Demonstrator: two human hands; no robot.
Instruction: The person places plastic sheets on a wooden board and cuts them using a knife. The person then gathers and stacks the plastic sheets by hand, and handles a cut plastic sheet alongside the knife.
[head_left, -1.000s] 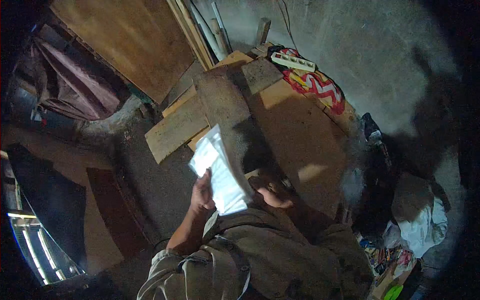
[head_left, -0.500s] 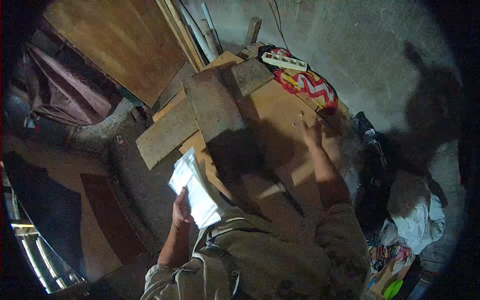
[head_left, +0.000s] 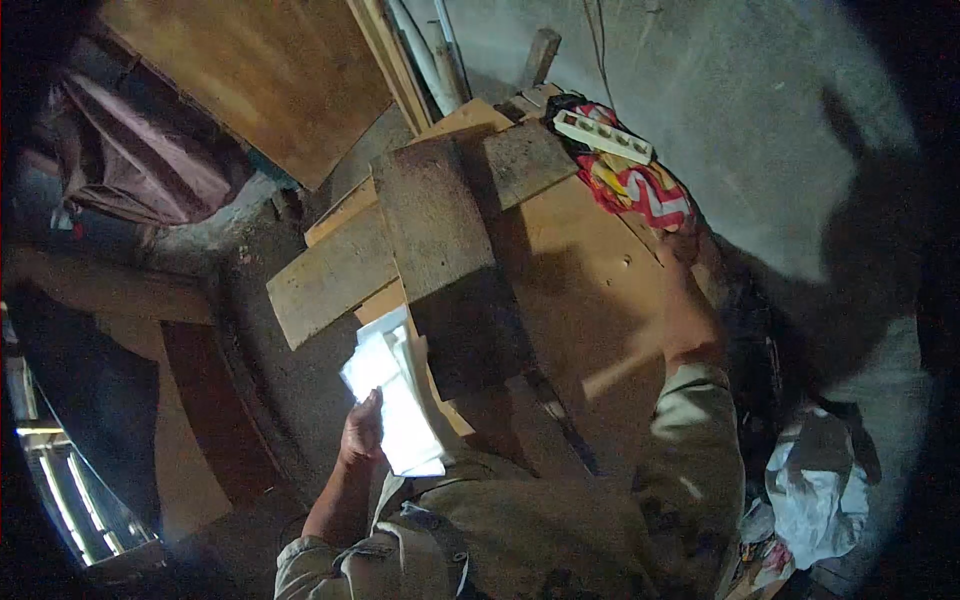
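Observation:
My left hand (head_left: 363,428) grips a stack of white packets (head_left: 397,400), its thumb lying on top and its other fingers beneath. My right hand (head_left: 680,250) reaches to the far right, against the lower edge of a red, yellow and white patterned cloth (head_left: 643,190); its fingers are dim and hard to make out. Over the cloth rests a white power strip (head_left: 603,136). Between my hands, a worn board (head_left: 432,220) lies across other wooden planks (head_left: 335,275) and a brown panel (head_left: 570,270).
Tall wooden strips (head_left: 390,60) lean at the back beside a large brown board (head_left: 260,70). A dark purple cloth (head_left: 150,160) hangs at the left. White plastic bags (head_left: 818,490) lie at the lower right, near the grey wall (head_left: 760,100).
My right hand has left the white packets and moved across the brown panel up to the patterned cloth. My left hand still holds the packets, now a little further left.

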